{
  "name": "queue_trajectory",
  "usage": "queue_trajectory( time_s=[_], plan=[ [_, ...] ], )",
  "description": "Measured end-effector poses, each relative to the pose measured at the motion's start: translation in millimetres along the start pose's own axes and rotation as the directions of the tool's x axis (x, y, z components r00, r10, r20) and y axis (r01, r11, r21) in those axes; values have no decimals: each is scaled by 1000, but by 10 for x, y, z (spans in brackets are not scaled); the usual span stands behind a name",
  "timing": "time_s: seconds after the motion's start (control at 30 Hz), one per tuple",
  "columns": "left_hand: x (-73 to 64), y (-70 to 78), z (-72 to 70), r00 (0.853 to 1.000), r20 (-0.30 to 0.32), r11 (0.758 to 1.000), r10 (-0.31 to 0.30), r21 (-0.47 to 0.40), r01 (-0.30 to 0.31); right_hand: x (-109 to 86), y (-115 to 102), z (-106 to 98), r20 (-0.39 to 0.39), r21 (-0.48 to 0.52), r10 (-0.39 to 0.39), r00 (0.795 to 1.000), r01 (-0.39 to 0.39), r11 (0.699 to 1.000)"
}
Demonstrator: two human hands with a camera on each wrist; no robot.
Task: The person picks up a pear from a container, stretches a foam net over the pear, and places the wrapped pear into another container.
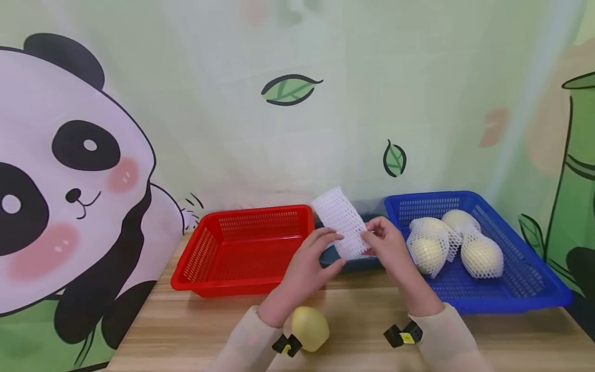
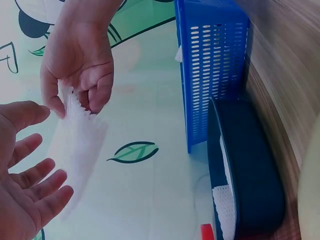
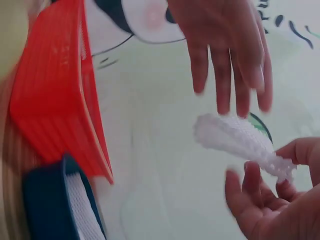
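My right hand (image 1: 389, 247) pinches one edge of a flattened white foam fruit net (image 1: 341, 222), held up above the dark teal container (image 1: 360, 265). In the right wrist view, the thumb and fingertips grip the net's end while its rest sticks out freely. My left hand (image 1: 307, 263) is beside the net, its fingers spread and relaxed; both wrist views show a gap between them and the net. A bare pale yellow round fruit (image 1: 310, 329) sits on the table near my left wrist. More white foam nets (image 2: 225, 207) lie inside the teal container in the left wrist view.
A red plastic basket (image 1: 228, 288) with nothing in it stands at left. The blue basket (image 1: 525, 305) at right holds several pale fruits in white foam nets (image 1: 482, 256). A printed curtain (image 1: 223, 129) hangs behind the wooden table (image 1: 186, 336).
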State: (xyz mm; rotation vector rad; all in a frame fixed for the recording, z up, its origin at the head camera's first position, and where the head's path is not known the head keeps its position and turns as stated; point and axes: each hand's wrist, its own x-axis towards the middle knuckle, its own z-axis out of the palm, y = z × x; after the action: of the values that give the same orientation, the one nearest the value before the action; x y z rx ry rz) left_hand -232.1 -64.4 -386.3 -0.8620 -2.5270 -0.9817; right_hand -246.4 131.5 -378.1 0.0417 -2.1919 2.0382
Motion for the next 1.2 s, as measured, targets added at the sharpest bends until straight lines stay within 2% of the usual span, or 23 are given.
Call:
queue_trajectory(
  time_s=[0.07,0.17,0.3,0.43,0.53,0.63,0.73,0.83,1.0,1.07,1.2],
  plan=[
    [36,9,6,1000,13,1000,-1,25,1,-52,25,66,-51,41,-1,999,3,999],
    [88,-8,9,999,45,1000,0,26,-2,-108,40,172,-78,85,-13,997,20,996],
    [127,-56,7,995,88,995,-36,-89,44,-150,58,270,-29,122,-42,999,46,991],
    [136,-96,3,989,137,957,-62,-272,97,-196,95,289,5,102,-81,997,80,992],
    [134,-120,-5,982,178,925,-59,-360,121,-212,126,286,17,54,-112,994,111,992],
    [126,-137,-17,976,212,899,-57,-414,143,-206,143,282,40,19,-132,990,132,991],
    [125,-149,-14,971,231,887,-61,-434,159,-202,152,284,53,-11,-144,988,145,989],
    [132,-151,3,974,213,890,-75,-427,162,-215,156,293,61,-31,-164,985,167,986],
    [143,-143,50,985,114,907,-127,-389,162,-248,165,326,65,-35,-211,975,214,976],
    [137,-146,80,985,86,915,-149,-365,171,-253,172,344,59,-46,-205,977,208,977],
    [109,-165,141,987,43,931,-153,-330,159,-252,189,374,37,-101,-165,986,168,981]
  ],
)
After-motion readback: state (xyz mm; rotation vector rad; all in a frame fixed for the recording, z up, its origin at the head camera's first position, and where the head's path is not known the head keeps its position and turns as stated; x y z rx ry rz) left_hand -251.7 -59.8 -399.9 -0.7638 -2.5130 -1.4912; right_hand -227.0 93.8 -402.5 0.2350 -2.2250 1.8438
